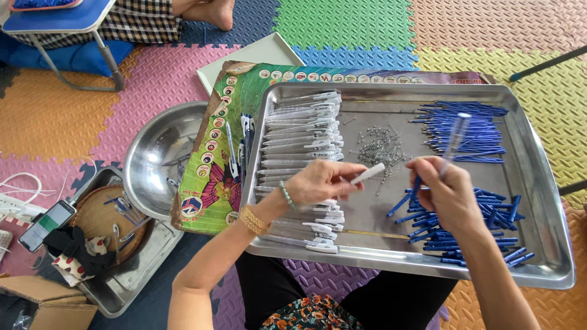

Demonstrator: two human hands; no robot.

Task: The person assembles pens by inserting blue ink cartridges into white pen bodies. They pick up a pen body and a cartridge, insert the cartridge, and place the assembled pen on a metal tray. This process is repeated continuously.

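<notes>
My left hand (321, 181) holds a white pen part (368, 173) over a steel tray (538, 153) on my lap. My right hand (447, 192) grips a clear pen barrel (455, 135) that points up and away, with a blue piece (415, 189) tucked under its fingers. A row of white and clear pen barrels (302, 137) lines the tray's left side. Blue refills (465, 125) lie at the far right, blue pen parts (483, 229) at the near right. A heap of small metal springs (380, 146) sits in the tray's middle.
A round steel bowl (160, 160) stands left of the tray beside a green printed card (217, 146) with several pens on it. Farther left are a second steel tray (131, 278), a phone (46, 223) and a cardboard box (43, 308). Another person's foot (208, 11) rests by a blue stool (61, 21).
</notes>
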